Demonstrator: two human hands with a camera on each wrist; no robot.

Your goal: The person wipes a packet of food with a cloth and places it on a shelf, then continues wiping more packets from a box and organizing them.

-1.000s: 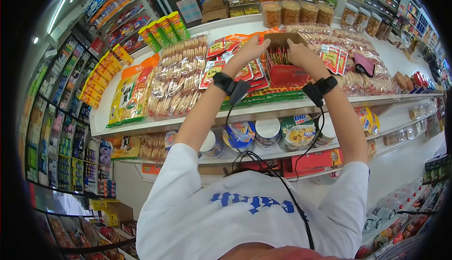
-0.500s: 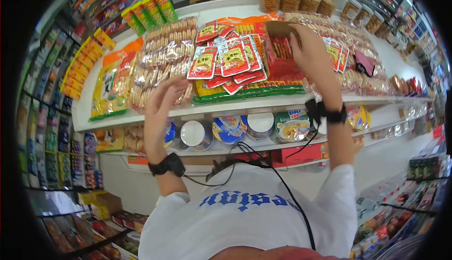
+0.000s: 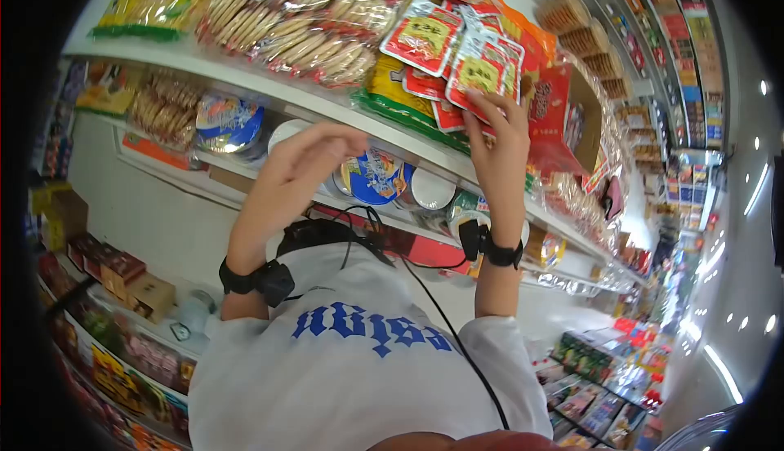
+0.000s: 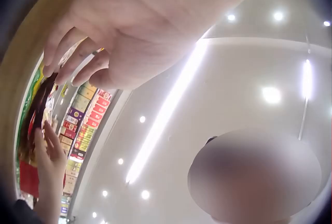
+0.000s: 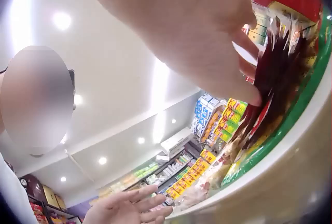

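A white cloth shirt [image 3: 327,398] with blue blackletter-style print is closest, a thin black cable [image 3: 420,286] trailing across it and a black camera band on each wrist. The left hand [image 3: 306,159] is in the air before the front edge of the white shelf [image 3: 245,75], fingers relaxed and slightly bent, holding nothing. The right hand [image 3: 500,145] reaches over that edge; its fingers are loosely extended, the tips touching the glossy packets [image 3: 482,66], without wrapping around them.

These flat, rectangular red-and-white packets overlap in a loose pile near the front edge, on smooth yellow plastic bags [image 3: 387,79] with a green border. Just right of the pile is an open red cardboard box [image 3: 545,115], brown inside, with more sachets in it. Left of the pile, crinkled clear wrap covers rows of round, pale biscuits [image 3: 302,18]. On the tier below, round tubs [image 3: 376,177] show blue print and flat white lids. Towards the shelf's back edge are cylindrical jars [image 3: 563,12] with stacked tan contents.

One second ago both hands were at the box; half a second ago the right hand was there alone. It has now left the box for the lower part of the pile, while the left hand remains away from the goods. The head view has tilted, and the box is still beside the pile.
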